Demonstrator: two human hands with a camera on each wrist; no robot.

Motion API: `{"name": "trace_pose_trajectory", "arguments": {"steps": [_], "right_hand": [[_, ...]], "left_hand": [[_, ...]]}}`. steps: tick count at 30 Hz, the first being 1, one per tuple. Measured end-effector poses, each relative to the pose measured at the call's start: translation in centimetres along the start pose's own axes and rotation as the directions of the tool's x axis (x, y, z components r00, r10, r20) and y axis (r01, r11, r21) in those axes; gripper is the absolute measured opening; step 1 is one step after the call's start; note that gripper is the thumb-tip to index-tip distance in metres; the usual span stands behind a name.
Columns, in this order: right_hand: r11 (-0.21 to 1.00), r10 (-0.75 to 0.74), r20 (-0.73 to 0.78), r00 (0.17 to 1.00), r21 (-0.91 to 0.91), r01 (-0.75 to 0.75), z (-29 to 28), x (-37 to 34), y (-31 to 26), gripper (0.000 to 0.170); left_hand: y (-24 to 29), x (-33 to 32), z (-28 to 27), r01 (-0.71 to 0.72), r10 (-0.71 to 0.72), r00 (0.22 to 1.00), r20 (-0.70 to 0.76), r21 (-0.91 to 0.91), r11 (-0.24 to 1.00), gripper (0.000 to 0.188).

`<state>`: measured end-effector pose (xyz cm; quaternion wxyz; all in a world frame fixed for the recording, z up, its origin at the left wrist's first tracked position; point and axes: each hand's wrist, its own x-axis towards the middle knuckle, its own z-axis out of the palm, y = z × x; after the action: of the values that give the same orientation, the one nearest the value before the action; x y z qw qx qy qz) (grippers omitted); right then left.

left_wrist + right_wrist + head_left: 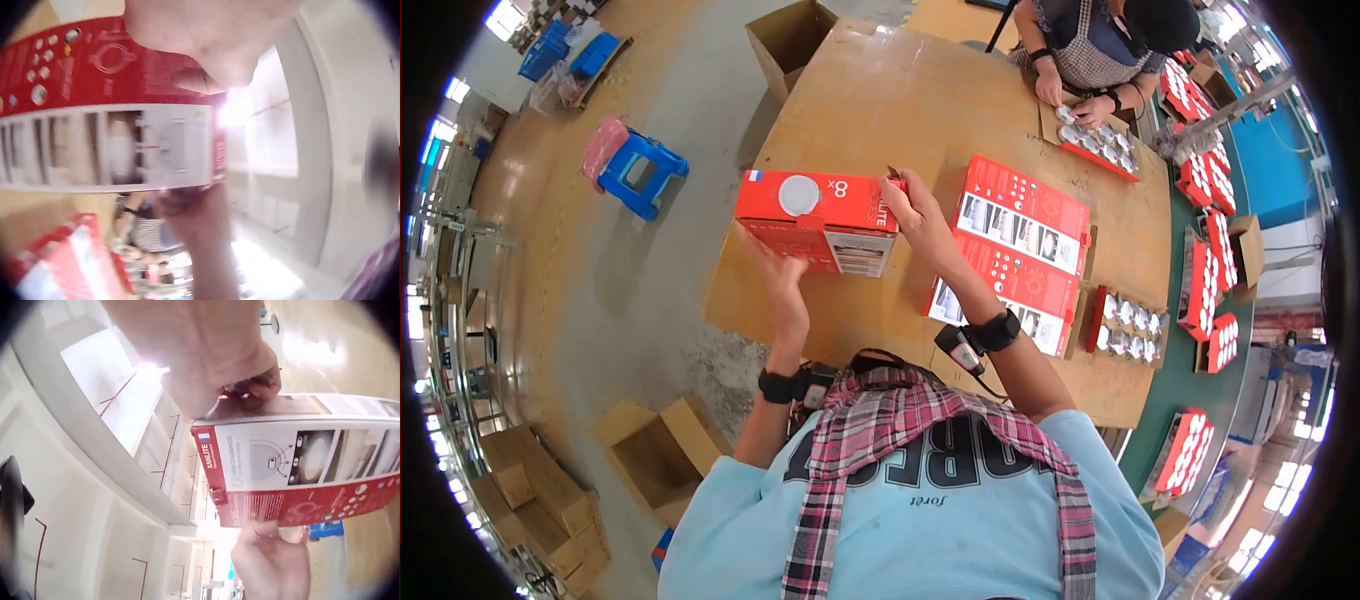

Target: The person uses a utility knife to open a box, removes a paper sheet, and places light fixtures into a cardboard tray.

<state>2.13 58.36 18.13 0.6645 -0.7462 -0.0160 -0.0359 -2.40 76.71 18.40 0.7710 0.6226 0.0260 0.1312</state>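
Observation:
A red and white carton (818, 220) printed with "x8" and a pale disc is held up over the table in the head view. My left hand (780, 275) grips its lower left side, with the thumb against the red face. At the carton's right end, my right hand (920, 215) holds the upper corner with curled fingers, and a small dark bit shows at the fingertips. The right wrist view shows the "XANLITE" end of the carton (262, 462), with the left hand (272, 559) under it. Photo panels of the carton (106, 150) fill the left wrist view.
Two similar red cartons (1025, 210) lie side by side on the wooden table (880, 80). An open box of white-and-silver round fittings (1130, 330) sits right of them. Another person (1080, 60) handles fittings across the table. Beyond lies a green belt (1145, 430) with red boxes.

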Motion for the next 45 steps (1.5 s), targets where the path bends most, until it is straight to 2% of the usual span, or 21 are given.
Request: {"name": "trace_pose_trajectory", "arguments": {"steps": [3,6,9,12,15,16,18,20,21,22,23,25,26,28,29,30,33,37,40,43,45], "right_hand": [[0.997,0.070,-0.001,0.998,0.013,-0.070,0.3,-0.5,-0.4,0.033],[0.999,0.054,-0.024,0.998,-0.002,-0.054,0.9,-0.8,-0.3,0.033],[0.996,0.021,0.008,1.000,-0.090,-0.020,1.1,-1.3,-0.4,0.035],[0.999,0.023,-0.084,0.996,0.035,-0.020,1.4,-1.3,-0.4,0.034],[0.956,0.235,0.017,0.972,0.176,-0.234,0.2,0.2,-1.3,0.033],[0.954,0.251,0.005,0.968,0.166,-0.248,0.2,0.5,-1.5,0.030],[0.889,0.393,0.019,0.919,0.247,-0.385,0.4,0.5,-1.7,0.029],[0.828,0.494,0.009,0.869,0.299,-0.474,1.1,-0.6,-2.5,0.024],[0.778,0.532,0.082,0.843,0.346,-0.525,1.5,-1.0,-1.8,0.025],[0.720,0.565,0.151,0.811,0.390,-0.574,1.7,-1.6,-0.2,0.026],[0.656,0.589,0.223,0.777,0.431,-0.620,1.8,-2.3,1.7,0.026],[0.642,0.636,0.288,0.716,0.318,-0.698,2.5,-4.3,6.1,0.029],[0.630,0.658,0.325,0.680,0.257,-0.733,2.7,-5.4,8.4,0.030],[0.782,0.614,0.132,0.779,0.032,-0.622,3.3,-7.9,13.6,0.035],[0.822,0.567,0.048,0.822,-0.096,-0.561,3.6,-8.7,15.0,0.038],[0.801,0.597,0.058,0.800,-0.091,-0.591,3.0,-8.9,15.1,0.045],[0.771,0.622,-0.080,0.779,-0.110,-0.627,2.9,-8.3,14.1,0.054],[0.747,0.658,0.055,0.751,-0.170,-0.642,4.6,-7.1,16.1,0.057],[0.801,0.595,0.140,0.791,-0.023,-0.598,6.9,-7.0,17.5,0.058],[0.843,0.521,-0.023,0.853,0.168,-0.510,9.0,-7.7,18.9,0.052],[0.829,0.532,0.066,0.844,0.164,-0.535,8.6,-7.8,19.5,0.049]], "left_hand": [[1.0,2.1,0.8,0.092,-0.088,0.994,-0.056,0.061,0.994,0.083],[0.1,3.5,3.2,0.257,-0.152,0.920,-0.362,0.262,0.930,0.084],[-1.6,4.8,1.1,0.156,-0.142,0.976,-0.167,0.072,0.985,0.085],[0.2,4.8,-0.7,0.140,-0.139,0.985,0.100,-0.004,0.990,0.085],[0.6,5.8,-1.2,0.017,-0.055,0.975,0.213,0.173,0.985,0.082],[0.3,6.8,-1.3,-0.004,-0.046,0.971,0.236,0.208,0.978,0.082],[-1.0,9.5,-1.5,-0.060,-0.020,0.957,0.290,0.263,0.963,0.082],[-2.0,11.7,-1.9,-0.076,-0.073,0.938,0.338,0.406,0.911,0.079],[-2.5,12.5,-1.7,-0.088,-0.104,0.925,0.366,0.470,0.878,0.078],[-2.4,12.9,-0.9,-0.090,-0.100,0.901,0.422,0.409,0.908,0.075],[-3.2,12.9,-0.6,-0.142,-0.131,0.866,0.482,0.489,0.860,0.075],[-5.9,12.7,-1.0,-0.264,-0.207,0.793,0.573,0.629,0.731,0.074],[-9.1,12.2,-1.7,-0.377,-0.198,0.769,0.608,0.682,0.627,0.076],[-12.8,10.0,-2.3,-0.489,-0.296,0.716,0.632,0.756,0.435,0.076],[-14.0,9.0,-2.9,-0.543,-0.347,0.691,0.633,0.773,0.329,0.076],[-15.3,8.2,-3.7,-0.579,-0.323,0.678,0.661,0.750,0.320,0.077],[-16.8,7.4,-5.2,-0.642,-0.287,0.634,0.718,0.696,0.321,0.078],[-15.9,8.0,-5.5,-0.635,-0.328,0.595,0.734,0.679,0.367,0.077],[-16.0,8.2,-5.6,-0.645,-0.318,0.585,0.746,0.665,0.376,0.077],[-16.1,8.0,-5.7,-0.647,-0.304,0.584,0.753,0.657,0.387,0.077],[-16.2,7.9,-5.8,-0.648,-0.291,0.585,0.757,0.652,0.394,0.076]]}}
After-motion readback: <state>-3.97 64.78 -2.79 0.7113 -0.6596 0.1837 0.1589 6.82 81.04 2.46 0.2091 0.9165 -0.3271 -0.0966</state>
